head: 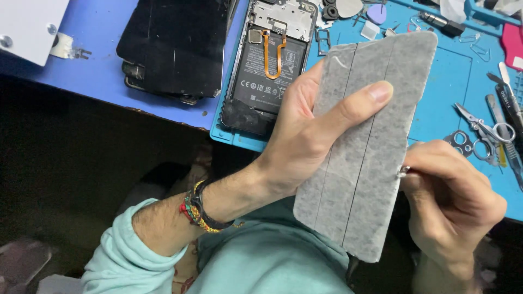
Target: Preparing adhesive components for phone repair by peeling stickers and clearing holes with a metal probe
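Observation:
My left hand (305, 130) holds a grey rectangular sheet (365, 163) with rounded corners, thumb laid across its face, a clear film strip showing on its left part. At the sheet's right edge my right hand (452, 196) pinches a small metal tool tip (403, 170) against it. Just beyond the left hand, an opened phone (269, 60) with its battery and an orange flex cable exposed lies on the blue work mat (452, 76).
A detached black phone screen (174, 46) lies to the left on the blue table. Small scissors (485, 130), tweezers (509, 98), a paper clip (479, 51) and small parts are scattered on the mat at right. A white box corner (27, 27) sits top left.

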